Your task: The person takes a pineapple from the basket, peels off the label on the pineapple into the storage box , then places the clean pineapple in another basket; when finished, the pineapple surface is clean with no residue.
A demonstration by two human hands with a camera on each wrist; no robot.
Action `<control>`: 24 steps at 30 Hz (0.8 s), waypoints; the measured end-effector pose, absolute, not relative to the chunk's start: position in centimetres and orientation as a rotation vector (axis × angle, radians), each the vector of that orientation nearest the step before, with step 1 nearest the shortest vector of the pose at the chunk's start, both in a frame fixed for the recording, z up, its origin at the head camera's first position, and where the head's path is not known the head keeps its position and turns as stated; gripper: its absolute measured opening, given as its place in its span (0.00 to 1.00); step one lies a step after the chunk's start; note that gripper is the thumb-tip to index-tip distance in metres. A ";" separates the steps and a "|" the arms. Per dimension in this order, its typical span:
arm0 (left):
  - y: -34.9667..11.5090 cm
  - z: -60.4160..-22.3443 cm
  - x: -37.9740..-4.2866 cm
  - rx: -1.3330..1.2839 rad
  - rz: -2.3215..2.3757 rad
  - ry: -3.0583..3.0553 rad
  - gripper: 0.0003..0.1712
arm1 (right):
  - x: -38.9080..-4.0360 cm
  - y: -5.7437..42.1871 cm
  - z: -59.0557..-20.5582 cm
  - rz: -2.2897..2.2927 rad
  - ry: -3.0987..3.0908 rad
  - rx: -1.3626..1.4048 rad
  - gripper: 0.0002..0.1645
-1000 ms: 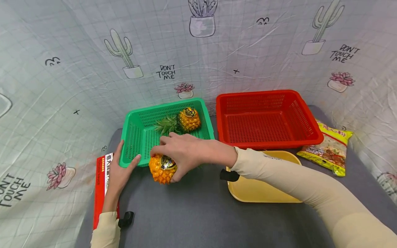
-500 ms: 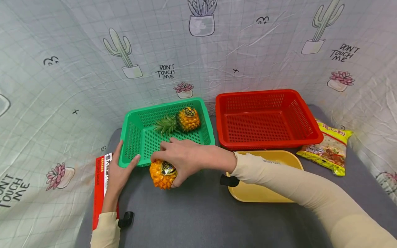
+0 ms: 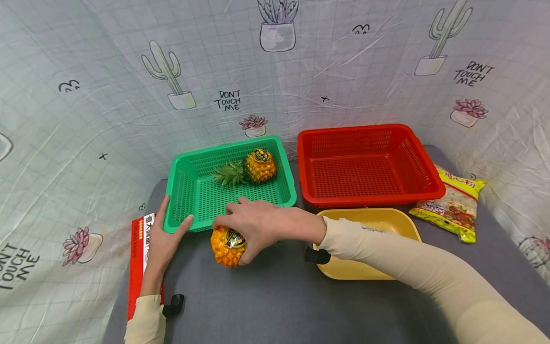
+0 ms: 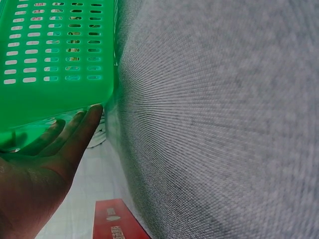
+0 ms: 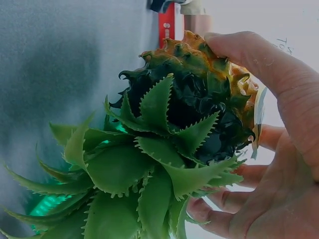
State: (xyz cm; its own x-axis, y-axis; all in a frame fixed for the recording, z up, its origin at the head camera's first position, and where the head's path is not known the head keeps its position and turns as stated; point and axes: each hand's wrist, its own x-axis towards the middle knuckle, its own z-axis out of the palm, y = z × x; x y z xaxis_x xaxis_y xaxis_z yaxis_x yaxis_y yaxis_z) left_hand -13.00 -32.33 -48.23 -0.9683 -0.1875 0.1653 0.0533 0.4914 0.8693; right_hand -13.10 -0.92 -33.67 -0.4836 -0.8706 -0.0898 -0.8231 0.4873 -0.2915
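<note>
My right hand (image 3: 258,227) grips an orange pineapple (image 3: 227,246) with a black-and-gold label, just in front of the green basket (image 3: 193,228). In the right wrist view, thumb and fingers reach round its body and the spiky green leaves (image 5: 124,169) point toward the camera. A second pineapple (image 3: 260,167) lies on its side in the basket, leaves to the left. My left hand (image 3: 164,241) rests against the basket's front left corner, fingers straight along its side and thumb by the front rim. The left wrist view shows those fingers touching the basket wall (image 4: 60,94).
A red tomato sauce box (image 3: 136,267) lies under the left forearm. To the right stands a red basket (image 3: 302,167), with a yellow tray (image 3: 361,270) before it, partly under the right sleeve. A yellow food packet (image 3: 455,205) lies at the far right on the grey table (image 3: 258,306).
My right hand has moved slightly toward me and to the right with the pineapple, away from the green basket's front rim. The left hand has stayed at the basket's corner.
</note>
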 end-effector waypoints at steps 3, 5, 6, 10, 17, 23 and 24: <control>-32.3 -48.2 -13.0 0.121 -1.478 -2.495 0.51 | -13.0 -0.9 -34.1 -0.310 2.508 -1.443 0.49; -32.3 -48.3 -13.1 0.120 -1.476 -2.496 0.51 | -13.0 -0.9 -34.3 -0.305 2.510 -1.441 0.49; -32.4 -48.3 -13.1 0.119 -1.474 -2.497 0.51 | -13.0 -0.9 -34.5 -0.304 2.510 -1.437 0.49; -32.4 -48.3 -13.1 0.121 -1.469 -2.500 0.51 | -12.9 -1.0 -34.9 -0.296 2.509 -1.432 0.49; -32.3 -48.1 -13.0 0.124 -1.475 -2.493 0.51 | -13.0 -1.1 -35.5 -0.278 2.508 -1.414 0.48; -32.3 -48.4 -13.2 0.109 -1.459 -2.488 0.51 | -13.0 -1.1 -36.1 -0.253 2.516 -1.399 0.49; -32.3 -48.4 -13.2 0.109 -1.456 -2.489 0.51 | -13.0 -1.0 -36.2 -0.250 2.518 -1.395 0.49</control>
State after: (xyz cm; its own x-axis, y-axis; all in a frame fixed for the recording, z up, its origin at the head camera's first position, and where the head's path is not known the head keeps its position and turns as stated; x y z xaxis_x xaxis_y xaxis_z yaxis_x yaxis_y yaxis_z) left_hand -13.20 -32.34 -48.38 -0.9647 -0.1916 0.1806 0.0635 0.4962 0.8659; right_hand -12.98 -1.05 -36.19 -0.5098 -0.8496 -0.1353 -0.8064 0.5267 -0.2689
